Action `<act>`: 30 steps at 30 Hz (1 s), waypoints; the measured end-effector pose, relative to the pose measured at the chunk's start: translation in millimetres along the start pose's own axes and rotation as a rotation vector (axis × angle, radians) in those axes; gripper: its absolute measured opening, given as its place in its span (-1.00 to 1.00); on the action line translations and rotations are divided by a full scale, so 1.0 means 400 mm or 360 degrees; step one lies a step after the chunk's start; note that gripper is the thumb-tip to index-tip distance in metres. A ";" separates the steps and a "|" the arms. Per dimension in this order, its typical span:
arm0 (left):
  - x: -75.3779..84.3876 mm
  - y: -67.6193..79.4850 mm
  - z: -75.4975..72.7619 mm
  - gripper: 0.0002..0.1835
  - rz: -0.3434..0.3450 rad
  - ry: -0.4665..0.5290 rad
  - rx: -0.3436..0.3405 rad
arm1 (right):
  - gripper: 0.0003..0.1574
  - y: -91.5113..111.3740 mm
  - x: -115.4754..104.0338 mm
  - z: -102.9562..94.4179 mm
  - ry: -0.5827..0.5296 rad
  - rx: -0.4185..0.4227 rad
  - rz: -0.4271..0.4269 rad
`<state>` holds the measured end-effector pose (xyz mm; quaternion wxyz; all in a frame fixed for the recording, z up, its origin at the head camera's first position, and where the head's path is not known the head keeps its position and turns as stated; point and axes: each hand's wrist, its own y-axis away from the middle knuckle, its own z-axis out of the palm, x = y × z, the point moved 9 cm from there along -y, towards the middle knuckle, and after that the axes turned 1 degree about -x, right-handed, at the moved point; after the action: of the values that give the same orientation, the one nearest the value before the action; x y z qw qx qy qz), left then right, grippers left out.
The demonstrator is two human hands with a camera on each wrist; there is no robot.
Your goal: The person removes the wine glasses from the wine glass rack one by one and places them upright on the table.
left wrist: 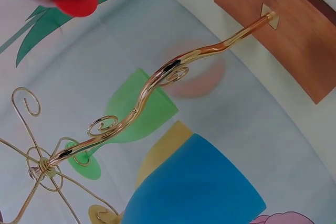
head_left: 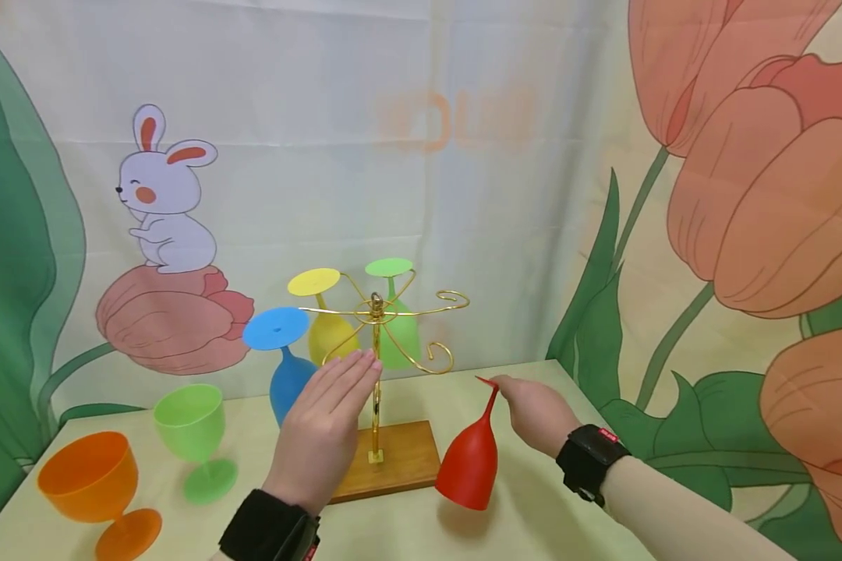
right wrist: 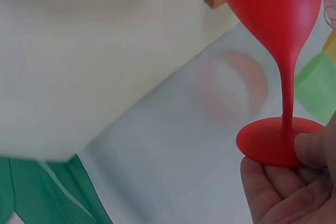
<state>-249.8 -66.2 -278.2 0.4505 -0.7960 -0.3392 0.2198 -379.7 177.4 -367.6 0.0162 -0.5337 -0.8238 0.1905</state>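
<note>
My right hand (head_left: 540,409) pinches the foot of a red plastic goblet (head_left: 472,460), thumb on one side and fingers on the other, and the bowl hangs upside down above the table. In the right wrist view the red goblet (right wrist: 278,14) shows its thin stem and round foot. My left hand (head_left: 326,432) is held with straight fingers before the gold wire rack (head_left: 376,343); whether it touches the pole I cannot tell. Blue (head_left: 289,374), yellow (head_left: 331,331) and green (head_left: 401,335) goblets hang upside down from the rack's curled arms.
The rack stands on a wooden base (head_left: 400,460). On the table's left side, an orange goblet (head_left: 87,477) and a light green goblet (head_left: 191,421) stand upright. Two curled arms on the rack's right, one at the rear (head_left: 452,298), bear no goblet. A printed curtain (head_left: 309,156) hangs behind.
</note>
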 end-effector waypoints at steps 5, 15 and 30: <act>0.008 -0.006 0.005 -0.46 -0.0001 0.0039 0.0000 | -0.79 0.049 0.022 0.072 -0.0393 -0.0114 0.0175; 0.002 -0.008 0.005 -0.62 -0.0016 0.0124 -0.0010 | -0.73 0.139 0.019 0.244 -0.1311 -0.0518 0.0449; 0.084 0.052 0.025 -0.24 0.0157 0.0218 -0.0101 | -0.54 0.209 0.019 0.369 -0.1809 -0.0720 0.1031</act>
<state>-226.7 -43.5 -302.9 0.4359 -0.8389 -0.2746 0.1759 -344.0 170.3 -533.4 -0.5875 -0.5604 -0.5230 0.2595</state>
